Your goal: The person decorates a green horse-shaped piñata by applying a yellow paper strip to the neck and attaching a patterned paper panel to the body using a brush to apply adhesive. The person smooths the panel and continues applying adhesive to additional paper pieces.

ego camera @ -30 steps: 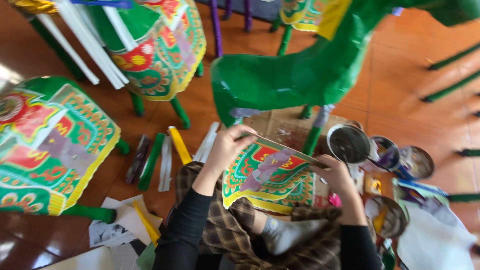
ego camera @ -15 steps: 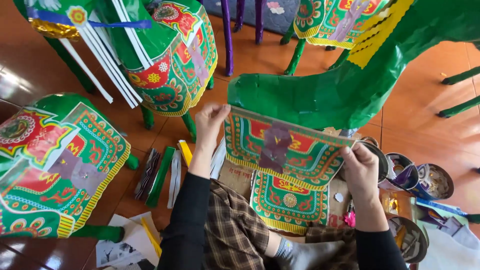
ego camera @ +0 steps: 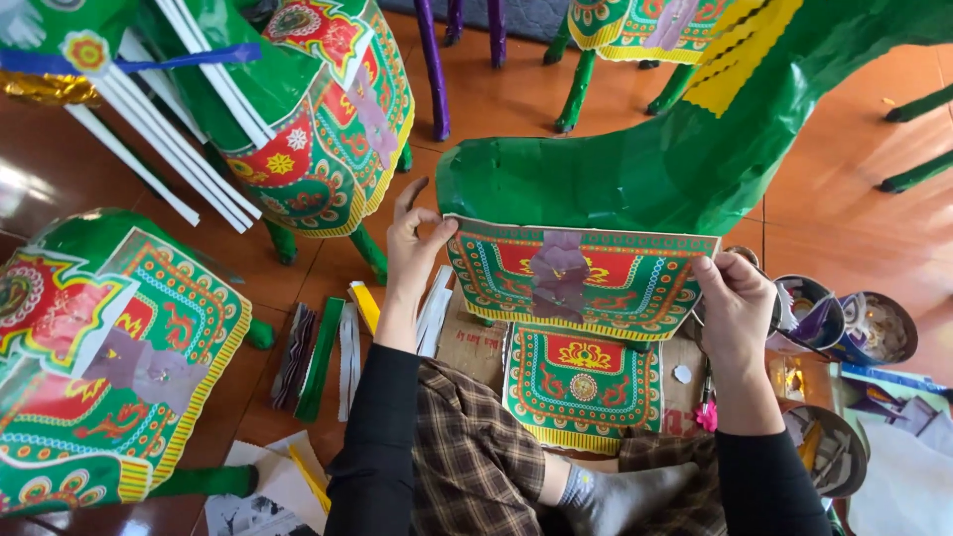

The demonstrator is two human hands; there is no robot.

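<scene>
Left hand pinches patterned paper panel at its left corner | right hand grips its right edge | panel held against green paper horse flank.

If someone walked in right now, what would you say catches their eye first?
Both hands, the left hand and right hand, hold a patterned red-and-green paper panel against a big green paper animal figure. At the left stand more decorated green figures.
</scene>
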